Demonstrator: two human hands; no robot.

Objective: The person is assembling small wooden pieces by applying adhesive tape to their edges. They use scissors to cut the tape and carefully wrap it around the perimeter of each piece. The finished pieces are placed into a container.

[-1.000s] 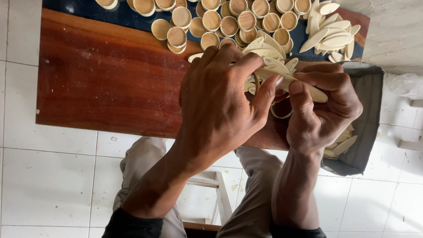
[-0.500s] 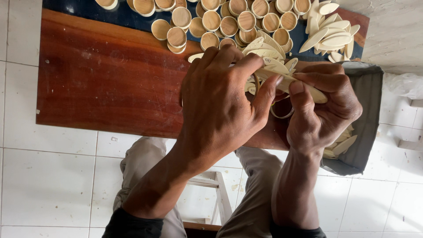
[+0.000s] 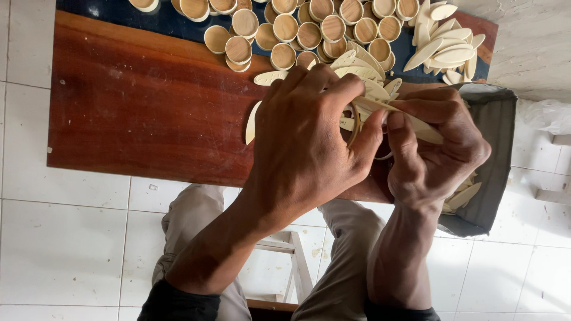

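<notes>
- Head view: we see a pale, flat, leaf-shaped wood strip (image 3: 416,122), thin w/ pointed ends, held over the right part of the red-brown board (image 3: 148,113).
- Right hand (image 3: 437,151): fingers curled tight, thumb pinching the strip.
- Left hand (image 3: 309,142): fingers bent narrow, tips touching the strip's left end; a thin ring (image 3: 357,122) under them.
- Far side: round wood caps (image 3: 285,30), more strips.
</notes>
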